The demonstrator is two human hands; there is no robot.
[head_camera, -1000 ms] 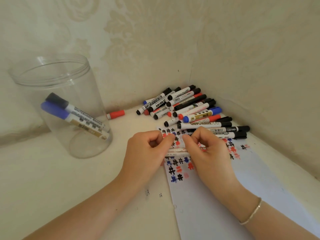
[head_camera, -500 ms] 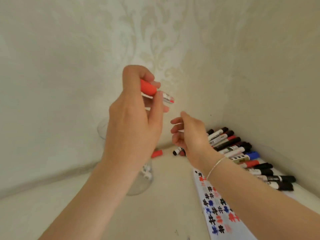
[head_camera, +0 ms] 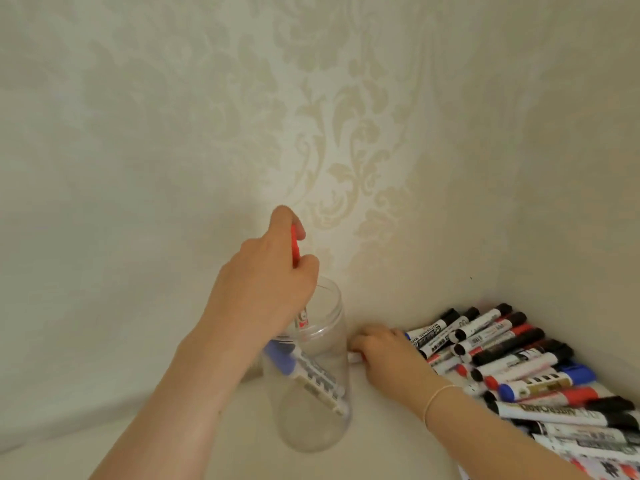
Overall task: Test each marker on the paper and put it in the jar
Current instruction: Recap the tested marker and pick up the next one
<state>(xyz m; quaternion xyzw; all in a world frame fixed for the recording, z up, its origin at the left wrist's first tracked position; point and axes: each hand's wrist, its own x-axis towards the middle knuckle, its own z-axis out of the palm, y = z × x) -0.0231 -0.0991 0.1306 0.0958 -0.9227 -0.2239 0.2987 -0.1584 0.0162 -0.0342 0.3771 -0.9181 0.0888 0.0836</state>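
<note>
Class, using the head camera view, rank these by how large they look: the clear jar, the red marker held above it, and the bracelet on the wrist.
1. The clear jar, plainly largest.
2. The red marker; the left hand hides much of it.
3. The bracelet on the right wrist, a thin band, smallest.

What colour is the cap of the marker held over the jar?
Red, seen from the head camera.

soft even daylight | faint shadows | slight blur | edges bowed

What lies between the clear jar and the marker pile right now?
In the head view, the right hand lies between the jar and the marker pile, fingers on a lone red-capped marker beside the jar.
</note>
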